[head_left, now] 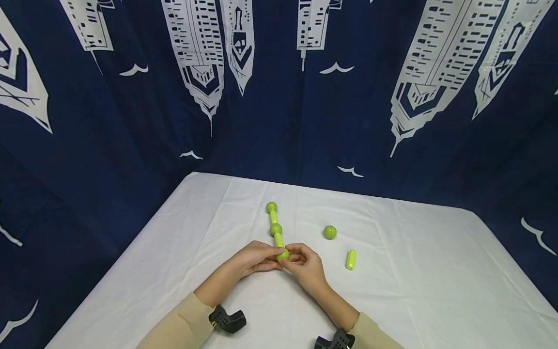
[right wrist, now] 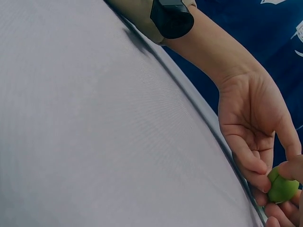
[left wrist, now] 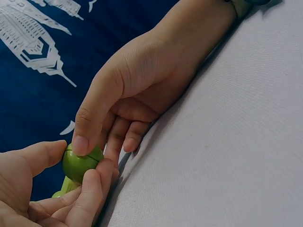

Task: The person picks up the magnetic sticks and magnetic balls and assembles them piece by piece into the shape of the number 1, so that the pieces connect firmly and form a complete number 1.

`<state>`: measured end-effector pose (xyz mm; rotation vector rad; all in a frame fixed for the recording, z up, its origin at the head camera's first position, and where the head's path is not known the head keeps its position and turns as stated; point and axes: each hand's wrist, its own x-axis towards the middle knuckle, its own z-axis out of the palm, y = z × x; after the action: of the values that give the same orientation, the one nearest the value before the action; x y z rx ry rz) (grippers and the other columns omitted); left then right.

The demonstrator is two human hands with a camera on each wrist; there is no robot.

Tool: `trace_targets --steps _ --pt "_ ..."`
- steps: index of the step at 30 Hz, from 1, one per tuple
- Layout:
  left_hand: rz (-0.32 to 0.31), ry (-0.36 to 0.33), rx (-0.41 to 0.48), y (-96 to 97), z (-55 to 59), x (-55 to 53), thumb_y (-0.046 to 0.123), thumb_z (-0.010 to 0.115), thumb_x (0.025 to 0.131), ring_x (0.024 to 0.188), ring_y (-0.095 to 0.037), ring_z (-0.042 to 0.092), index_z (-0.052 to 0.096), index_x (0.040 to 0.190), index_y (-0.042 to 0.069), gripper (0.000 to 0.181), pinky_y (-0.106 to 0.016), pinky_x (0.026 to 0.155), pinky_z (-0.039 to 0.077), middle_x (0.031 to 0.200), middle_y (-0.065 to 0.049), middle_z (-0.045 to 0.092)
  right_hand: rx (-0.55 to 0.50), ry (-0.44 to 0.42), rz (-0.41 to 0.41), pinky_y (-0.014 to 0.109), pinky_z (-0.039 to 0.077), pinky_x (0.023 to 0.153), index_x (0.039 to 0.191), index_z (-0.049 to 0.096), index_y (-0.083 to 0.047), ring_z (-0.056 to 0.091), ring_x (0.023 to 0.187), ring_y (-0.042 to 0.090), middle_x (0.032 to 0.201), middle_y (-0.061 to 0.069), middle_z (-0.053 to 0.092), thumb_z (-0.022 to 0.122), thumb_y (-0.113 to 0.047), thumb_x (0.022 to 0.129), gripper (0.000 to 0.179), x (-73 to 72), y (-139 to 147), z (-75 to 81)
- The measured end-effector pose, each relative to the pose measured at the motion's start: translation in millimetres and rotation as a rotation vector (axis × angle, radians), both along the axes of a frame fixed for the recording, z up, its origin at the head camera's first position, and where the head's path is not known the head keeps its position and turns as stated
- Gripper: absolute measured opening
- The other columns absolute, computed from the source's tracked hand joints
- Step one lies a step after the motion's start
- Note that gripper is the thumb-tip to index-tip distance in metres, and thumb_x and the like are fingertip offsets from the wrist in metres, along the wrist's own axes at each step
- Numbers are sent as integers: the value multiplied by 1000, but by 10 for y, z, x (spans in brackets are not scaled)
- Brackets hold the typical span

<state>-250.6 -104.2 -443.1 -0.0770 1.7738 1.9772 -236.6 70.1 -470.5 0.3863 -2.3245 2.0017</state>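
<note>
In the head view a chain of green balls and lighter yellow-green rods points away from me over the white table. Its nearest green ball (head_left: pixel 285 255) is held between my left hand (head_left: pixel 255 257) and my right hand (head_left: pixel 308 267). Thumb and fingertips of both hands pinch this ball. The left wrist view shows the ball (left wrist: pixel 79 166) close up, with a seam line and a rod (left wrist: pixel 68 185) joined beneath it. Further along the chain come a middle ball (head_left: pixel 275 229) and a far ball (head_left: pixel 271 207). Fingers partly cover the ball (right wrist: pixel 283 189) in the right wrist view.
A loose green ball (head_left: pixel 330 232) and a loose yellow-green rod (head_left: pixel 350 260) lie to the right of the hands. White cloth (head_left: pixel 436 271) covers the table. Behind it hangs a dark blue curtain (head_left: pixel 279 135) with white buildings and birds.
</note>
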Motion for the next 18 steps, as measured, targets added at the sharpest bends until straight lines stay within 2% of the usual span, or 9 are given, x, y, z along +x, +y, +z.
trace_targets --steps 6,13,18 --pt "39 12 5 -16 -17 -19 14 65 94 74 -14 70 62 108 -18 35 -19 72 58 81 -12 71 14 3 -25 18 51 62 105 66 2 63 79 14 88 7 67 79 -4 79 29 1 -5 8" --pt "131 66 -5 -13 -70 -70 20 65 95 73 -10 69 61 114 -14 39 -15 70 56 84 -8 71 33 -15 -25 17 52 63 105 66 2 62 81 14 94 11 66 79 -7 79 30 0 3 10" --pt "148 86 -13 -9 -112 -94 20 64 95 72 -8 68 61 113 -14 38 -16 70 57 82 -6 70 39 -14 -29 17 52 64 105 65 3 61 81 14 96 14 66 78 -8 80 30 -7 4 10"
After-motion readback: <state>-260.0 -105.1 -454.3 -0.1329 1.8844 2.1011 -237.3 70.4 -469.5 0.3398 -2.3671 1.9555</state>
